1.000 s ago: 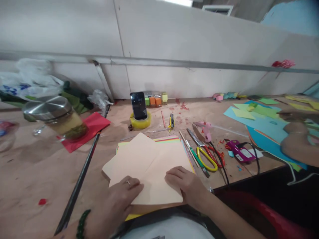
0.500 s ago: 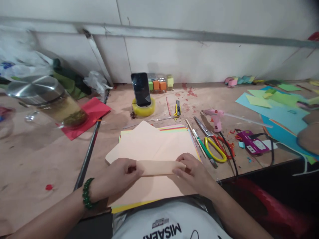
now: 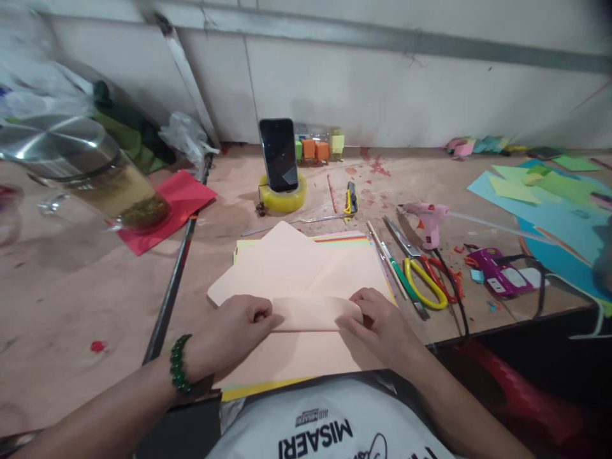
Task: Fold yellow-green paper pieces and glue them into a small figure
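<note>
A phone [image 3: 278, 154] is propped in a yellow tape roll [image 3: 283, 200]; scissors [image 3: 421, 280] and a pink glue gun [image 3: 428, 220] are located to its right on the worktop [image 3: 71, 287].

Both hands pinch a peach paper sheet [image 3: 306, 274]: left hand [image 3: 229, 335] and right hand [image 3: 382, 325] grip its folded-up near edge; yellow-handled scissors [image 3: 421, 280] lie just right.
</note>
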Motion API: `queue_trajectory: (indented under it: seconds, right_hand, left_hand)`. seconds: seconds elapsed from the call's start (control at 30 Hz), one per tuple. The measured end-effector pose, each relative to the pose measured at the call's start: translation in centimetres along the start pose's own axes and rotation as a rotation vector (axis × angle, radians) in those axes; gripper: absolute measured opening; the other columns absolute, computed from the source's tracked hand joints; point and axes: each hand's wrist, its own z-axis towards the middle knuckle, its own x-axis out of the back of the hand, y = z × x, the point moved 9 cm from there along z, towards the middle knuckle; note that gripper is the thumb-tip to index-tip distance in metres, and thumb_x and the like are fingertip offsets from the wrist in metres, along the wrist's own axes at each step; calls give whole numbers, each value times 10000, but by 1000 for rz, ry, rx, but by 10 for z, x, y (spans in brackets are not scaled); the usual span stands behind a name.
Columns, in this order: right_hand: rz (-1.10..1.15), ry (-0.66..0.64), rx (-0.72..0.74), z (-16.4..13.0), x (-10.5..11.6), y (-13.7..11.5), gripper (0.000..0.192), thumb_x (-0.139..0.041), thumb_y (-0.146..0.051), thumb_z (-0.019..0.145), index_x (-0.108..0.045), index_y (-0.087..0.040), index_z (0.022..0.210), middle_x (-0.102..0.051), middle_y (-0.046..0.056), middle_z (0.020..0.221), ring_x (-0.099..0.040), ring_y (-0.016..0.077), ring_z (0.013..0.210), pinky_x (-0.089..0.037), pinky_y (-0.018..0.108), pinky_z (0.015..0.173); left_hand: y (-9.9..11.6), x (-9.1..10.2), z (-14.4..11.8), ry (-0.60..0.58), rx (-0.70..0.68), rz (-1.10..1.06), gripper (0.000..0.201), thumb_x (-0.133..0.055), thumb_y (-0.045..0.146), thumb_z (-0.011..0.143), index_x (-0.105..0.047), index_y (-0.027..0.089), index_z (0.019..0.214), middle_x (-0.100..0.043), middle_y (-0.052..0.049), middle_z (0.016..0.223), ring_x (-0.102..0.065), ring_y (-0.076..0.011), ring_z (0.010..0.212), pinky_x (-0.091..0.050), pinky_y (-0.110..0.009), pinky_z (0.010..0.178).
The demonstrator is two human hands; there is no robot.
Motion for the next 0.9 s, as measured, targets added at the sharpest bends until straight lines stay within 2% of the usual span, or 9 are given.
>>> queue_trajectory:
  seconds: [0.13, 0.23, 0.4, 0.73, 0.9]
  right_hand:
    - [-41, 18, -2, 0, 0, 0, 194, -612, -216, 827, -526, -192, 655, -565, 40, 746, -543, 190, 739, -449, 302, 615]
    - [-55, 15, -3, 0, -1, 0, 176, -611, -193, 824, -533, -187, 666, -565, 41, 752, -539, 191, 745, -451, 308, 627]
    - [-75, 24, -1, 1, 0, -3, 256, -614, -173, 818, -472, -192, 605, -552, 36, 735, -519, 182, 718, -445, 310, 620]
    - [-127, 80, 15, -1, 4, -8, 210, -637, -163, 798, -489, -196, 652, -533, 25, 733, -525, 176, 719, -451, 297, 617]
    - [-205, 91, 12, -3, 2, -5, 313, -660, -193, 804, -433, -203, 588, -508, 18, 714, -510, 160, 661, -436, 287, 583]
  left_hand:
    - [1, 1, -1, 40, 4, 36, 393, -370, 449, 830, -349, 213, 516, -405, 32, 512, -389, -140, 520, -225, -273, 511]
    - [4, 1, -2, 33, -8, 27, 404, -355, 461, 841, -348, 213, 523, -403, 34, 506, -389, -138, 514, -221, -273, 509]
    - [3, 1, -2, 39, 7, 65, 378, -382, 429, 831, -348, 211, 524, -413, 32, 506, -397, -138, 516, -224, -269, 513]
    - [2, -1, -2, 61, -2, 152, 353, -403, 390, 830, -341, 215, 530, -454, 23, 510, -425, -148, 516, -227, -271, 518]
    - [1, -3, -1, 44, -10, 184, 351, -394, 395, 844, -350, 217, 545, -476, 17, 526, -436, -153, 521, -231, -273, 524]
